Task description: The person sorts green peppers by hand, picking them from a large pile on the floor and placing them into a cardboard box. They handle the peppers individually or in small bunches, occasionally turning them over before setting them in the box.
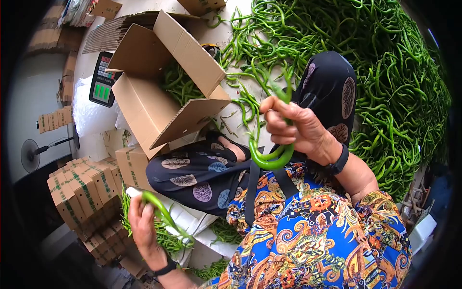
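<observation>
My left hand (143, 228), low on the left, pinches a long green chili pepper (163, 212) near one end. The pepper points down and to the right. In front of my body, my right hand (302, 126) is closed around curved green chili peppers (273, 163); they hang in a loop below the fingers, and a blurred end sticks up above them. How many it holds is hard to tell. An open cardboard box (144, 103) stands beyond my bent leg, with green peppers (180, 83) inside.
A large heap of green peppers (385, 72) fills the right side. Beside the box is a scale display (102, 79) with lit digits. Stacked cartons (79, 192) and a fan (30, 155) stand at left. More peppers (166, 239) lie near my left forearm.
</observation>
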The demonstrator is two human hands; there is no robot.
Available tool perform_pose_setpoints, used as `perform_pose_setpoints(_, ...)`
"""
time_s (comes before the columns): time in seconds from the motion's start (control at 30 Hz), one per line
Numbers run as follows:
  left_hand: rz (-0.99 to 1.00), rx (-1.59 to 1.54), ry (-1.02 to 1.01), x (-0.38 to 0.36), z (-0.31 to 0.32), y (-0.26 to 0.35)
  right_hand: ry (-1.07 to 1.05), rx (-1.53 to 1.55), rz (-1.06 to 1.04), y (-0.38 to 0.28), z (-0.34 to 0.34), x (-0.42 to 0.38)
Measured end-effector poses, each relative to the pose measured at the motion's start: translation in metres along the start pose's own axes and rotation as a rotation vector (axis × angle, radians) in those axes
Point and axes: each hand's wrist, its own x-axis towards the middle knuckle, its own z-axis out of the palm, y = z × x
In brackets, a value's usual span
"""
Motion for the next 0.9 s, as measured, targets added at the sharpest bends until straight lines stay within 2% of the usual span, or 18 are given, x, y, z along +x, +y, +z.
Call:
perform_pose_setpoints(0.03,-0.004,0.245,-0.004,-0.015,-0.017,-0.007,0.01,0.03,-0.012,-0.001,0.0,-0.001)
perform_pose_setpoints(0.1,-0.165,0.427,-0.079,-0.048,-0.05,-0.042,0.031,0.04,-0.001,-0.004,0.002,-0.002)
perform_pose_setpoints(0.13,-0.147,0.751,-0.209,-0.064,-0.068,-0.073,0.04,0.044,0.004,-0.005,0.004,-0.002)
perform_pose_setpoints(0.17,-0.058,0.946,-0.338,-0.079,-0.072,-0.098,0.051,0.067,0.031,-0.005,0.006,-0.001)
perform_pose_setpoints(0.2,-0.084,1.062,-0.423,-0.088,-0.058,-0.096,0.056,0.074,0.04,-0.003,0.007,0.001)
perform_pose_setpoints(0.27,0.199,1.045,-0.217,-0.087,-0.01,-0.074,0.071,0.084,0.053,0.002,0.01,0.003)
perform_pose_setpoints(0.33,0.082,0.588,-0.089,-0.069,0.059,-0.007,0.093,0.078,0.058,0.007,0.013,0.006)
perform_pose_setpoints(0.4,0.565,0.566,-0.097,-0.048,0.109,0.019,0.097,0.076,0.058,0.012,0.019,0.009)
perform_pose_setpoints(0.47,0.915,0.621,-0.136,-0.017,0.154,0.037,0.109,0.083,0.065,0.019,0.025,0.011)
perform_pose_setpoints(0.53,0.979,0.563,-0.211,0.008,0.188,0.029,0.187,0.113,0.065,0.025,0.034,0.014)
perform_pose_setpoints(0.6,0.839,0.465,-0.256,0.028,0.202,0.02,0.24,0.097,0.014,0.018,0.04,0.016)
perform_pose_setpoints(0.67,0.356,0.047,-0.355,0.033,0.199,0.023,0.294,0.093,-0.035,0.01,0.042,0.017)
perform_pose_setpoints(0.7,0.171,-0.261,-0.366,0.031,0.196,0.029,0.244,0.058,-0.135,0.008,0.027,0.015)
perform_pose_setpoints(0.8,0.059,-0.531,-0.355,0.04,0.18,0.014,0.311,-0.404,-0.152,-0.014,0.015,0.0)
perform_pose_setpoints(0.9,0.021,-0.617,-0.363,0.042,0.174,0.01,0.345,-0.589,-0.072,-0.017,0.019,-0.006)
